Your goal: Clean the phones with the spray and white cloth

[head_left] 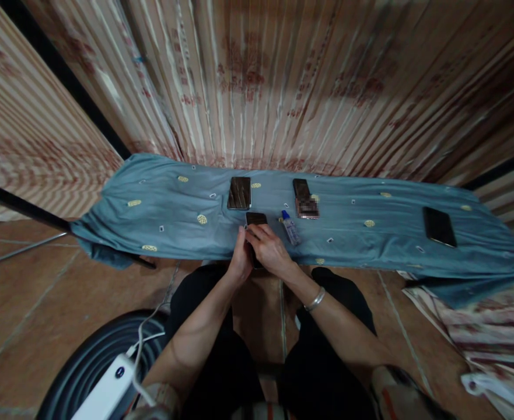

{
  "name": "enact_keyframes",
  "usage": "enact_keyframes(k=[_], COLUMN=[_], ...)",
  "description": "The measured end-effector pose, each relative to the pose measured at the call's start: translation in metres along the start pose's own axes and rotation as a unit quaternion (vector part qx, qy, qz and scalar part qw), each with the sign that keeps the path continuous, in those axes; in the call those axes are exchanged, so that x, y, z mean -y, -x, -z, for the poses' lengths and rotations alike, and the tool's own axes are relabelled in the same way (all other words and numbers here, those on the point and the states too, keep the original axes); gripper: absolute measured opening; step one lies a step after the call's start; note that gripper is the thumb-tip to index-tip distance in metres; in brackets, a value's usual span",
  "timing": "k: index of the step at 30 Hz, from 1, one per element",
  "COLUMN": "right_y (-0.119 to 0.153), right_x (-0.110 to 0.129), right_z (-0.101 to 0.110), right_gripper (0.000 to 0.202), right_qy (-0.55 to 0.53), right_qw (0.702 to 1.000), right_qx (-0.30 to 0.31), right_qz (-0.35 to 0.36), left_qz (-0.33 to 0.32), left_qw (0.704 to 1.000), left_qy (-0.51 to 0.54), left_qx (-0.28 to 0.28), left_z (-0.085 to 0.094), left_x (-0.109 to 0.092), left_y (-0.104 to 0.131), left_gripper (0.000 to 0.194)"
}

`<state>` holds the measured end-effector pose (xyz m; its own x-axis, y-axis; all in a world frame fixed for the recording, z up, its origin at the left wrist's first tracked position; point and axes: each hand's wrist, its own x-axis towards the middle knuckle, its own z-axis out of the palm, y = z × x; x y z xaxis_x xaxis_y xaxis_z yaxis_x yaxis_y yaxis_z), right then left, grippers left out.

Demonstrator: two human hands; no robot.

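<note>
A dark smartphone (257,219) lies at the front edge of the cloth-covered surface, its top end showing beyond my fingers. My left hand (240,256) is closed along the phone's left edge, thumb side up. Across the phone's middle reaches my right hand (271,246), fingers bent and together, their tips meeting the left fingertips by the upper left edge. What those right fingertips pinch, if anything, is too small to make out. Just right of my hands lies a clear glue bottle (290,227) with a blue cap.
A dark tablet-like device (239,193) lies behind my hands. Farther right are a black phone (301,188), partly blurred out, and another dark device (440,227). Blue patterned cloth (186,204) covers the narrow surface. A white power strip (108,388) rests over a black coil on the floor.
</note>
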<state>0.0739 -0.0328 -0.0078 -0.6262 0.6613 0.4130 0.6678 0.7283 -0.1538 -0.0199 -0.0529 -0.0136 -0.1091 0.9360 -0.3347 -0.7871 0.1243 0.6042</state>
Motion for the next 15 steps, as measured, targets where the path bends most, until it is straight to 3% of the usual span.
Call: enact_keyframes(k=[5,11,15], right_y=[-0.007,-0.016,-0.019], right_x=[-0.011,-0.027,-0.033], right_z=[0.001,0.006,0.009], right_gripper=[0.028,0.030,0.033], right_qy=[0.030,0.040,0.022], right_qw=[0.999,0.998,0.997], right_qx=[-0.001,0.000,0.000], right_qz=[-0.027,-0.049,-0.069], left_qz=[-0.006,0.019,0.019], left_qw=[1.000,0.998,0.998], left_qy=[-0.028,-0.046,-0.059], left_qx=[0.012,0.039,0.025], left_z=[0.002,0.009,0.012], left_x=[0.007,0.012,0.014], left_y=[0.003,0.001,-0.002], left_gripper=[0.037,0.052,0.045])
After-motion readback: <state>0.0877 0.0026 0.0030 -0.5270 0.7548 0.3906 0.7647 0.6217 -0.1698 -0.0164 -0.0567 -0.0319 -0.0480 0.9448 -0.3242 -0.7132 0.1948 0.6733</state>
